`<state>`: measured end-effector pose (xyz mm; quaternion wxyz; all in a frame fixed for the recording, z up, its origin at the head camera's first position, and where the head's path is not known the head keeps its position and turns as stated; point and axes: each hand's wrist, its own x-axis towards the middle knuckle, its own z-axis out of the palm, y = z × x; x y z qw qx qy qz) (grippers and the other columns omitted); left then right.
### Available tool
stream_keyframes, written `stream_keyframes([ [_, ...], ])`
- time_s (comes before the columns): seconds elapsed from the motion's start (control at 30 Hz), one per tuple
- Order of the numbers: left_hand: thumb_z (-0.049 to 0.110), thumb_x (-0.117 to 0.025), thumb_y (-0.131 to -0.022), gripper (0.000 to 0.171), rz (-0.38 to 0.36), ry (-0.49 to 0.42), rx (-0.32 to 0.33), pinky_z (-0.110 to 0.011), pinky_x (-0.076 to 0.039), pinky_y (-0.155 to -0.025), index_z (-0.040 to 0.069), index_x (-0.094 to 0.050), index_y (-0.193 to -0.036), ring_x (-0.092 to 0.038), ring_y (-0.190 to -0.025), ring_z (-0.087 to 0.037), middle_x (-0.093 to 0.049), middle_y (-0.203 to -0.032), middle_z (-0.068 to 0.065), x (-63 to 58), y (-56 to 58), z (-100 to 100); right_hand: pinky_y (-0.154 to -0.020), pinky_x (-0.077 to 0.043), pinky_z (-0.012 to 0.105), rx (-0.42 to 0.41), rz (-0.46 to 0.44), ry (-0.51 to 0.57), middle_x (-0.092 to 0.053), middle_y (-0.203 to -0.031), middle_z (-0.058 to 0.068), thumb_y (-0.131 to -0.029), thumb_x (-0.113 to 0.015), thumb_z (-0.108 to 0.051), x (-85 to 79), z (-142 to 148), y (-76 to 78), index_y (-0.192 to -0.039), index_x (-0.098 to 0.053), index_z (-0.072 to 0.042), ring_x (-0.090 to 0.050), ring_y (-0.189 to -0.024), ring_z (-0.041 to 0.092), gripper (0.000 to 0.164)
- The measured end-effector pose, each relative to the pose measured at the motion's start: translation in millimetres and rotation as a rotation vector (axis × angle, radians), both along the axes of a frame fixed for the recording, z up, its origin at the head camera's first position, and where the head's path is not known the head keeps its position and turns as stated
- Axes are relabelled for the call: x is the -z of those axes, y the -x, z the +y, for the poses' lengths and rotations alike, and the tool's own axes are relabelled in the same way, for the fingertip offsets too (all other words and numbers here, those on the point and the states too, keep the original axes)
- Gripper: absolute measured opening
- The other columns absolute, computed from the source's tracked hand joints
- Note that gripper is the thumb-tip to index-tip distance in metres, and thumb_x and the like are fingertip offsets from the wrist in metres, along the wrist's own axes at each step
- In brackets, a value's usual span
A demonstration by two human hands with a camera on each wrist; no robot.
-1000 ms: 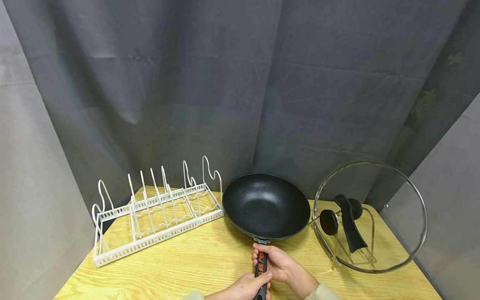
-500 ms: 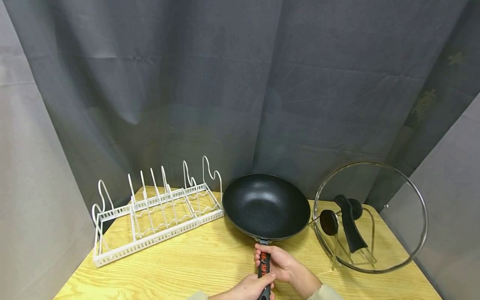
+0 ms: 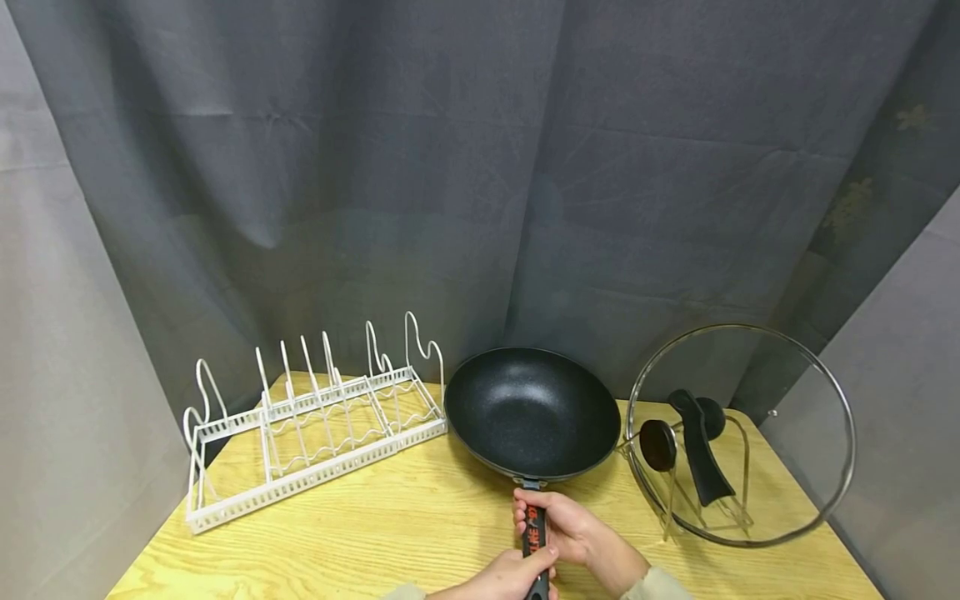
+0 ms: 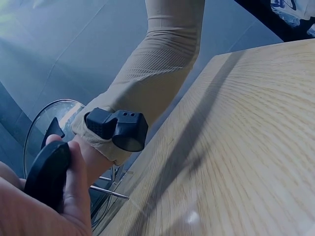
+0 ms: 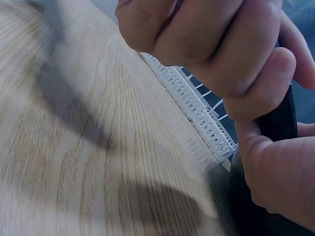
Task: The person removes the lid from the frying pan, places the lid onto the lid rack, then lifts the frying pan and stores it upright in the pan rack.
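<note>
A black frying pan with deep sloping sides stands at the middle of the table. Its black handle, printed with red lettering, points toward me. My right hand grips the handle close to the pan, thumb laid along the top. Behind it, my left hand holds the handle's end from the left. In the left wrist view the rounded handle tip pokes out between left thumb and fingers. The right wrist view has the left hand's curled fingers above the right hand.
Left of the pan is a white wire rack with upright dividers, its right end near the pan's rim. On the right a large glass lid with a black handle leans on a wire stand. A grey curtain closes off the back.
Both hands have shifted slightly to the right, swinging the handle with them. The pan's bowl stays in nearly the same place; the rack and lid have not moved.
</note>
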<state>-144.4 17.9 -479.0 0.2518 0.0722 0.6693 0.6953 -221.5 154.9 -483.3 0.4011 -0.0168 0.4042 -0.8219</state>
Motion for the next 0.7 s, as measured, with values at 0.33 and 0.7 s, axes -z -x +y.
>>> stream_keyframes([
  [0.33,0.028,-0.05,-0.097,0.028,-0.056,-0.022,0.033,-0.016,-0.043,-0.054,0.008,-0.059,-0.08,-0.052,-0.053,-0.004,-0.057,-0.062,0.004,-0.3,1.8,3.2,-0.065,-0.046,0.013,-0.029,0.0,0.003,-0.057,-0.072,-0.005,-0.103,-0.03,-0.015,-0.5,5.2,1.3,-0.079,-0.055,-0.011,-0.056,-0.064,0.003,0.035],
  [0.7,0.03,-0.051,-0.097,0.029,-0.069,-0.043,0.01,-0.017,-0.044,-0.055,0.009,-0.059,-0.078,-0.053,-0.054,-0.004,-0.056,-0.06,0.003,-0.5,0.8,8.5,-0.066,-0.046,0.013,-0.042,-0.017,0.02,-0.057,-0.072,-0.006,-0.104,-0.029,-0.015,0.6,9.5,3.7,-0.083,-0.053,-0.01,-0.057,-0.065,0.004,0.032],
])
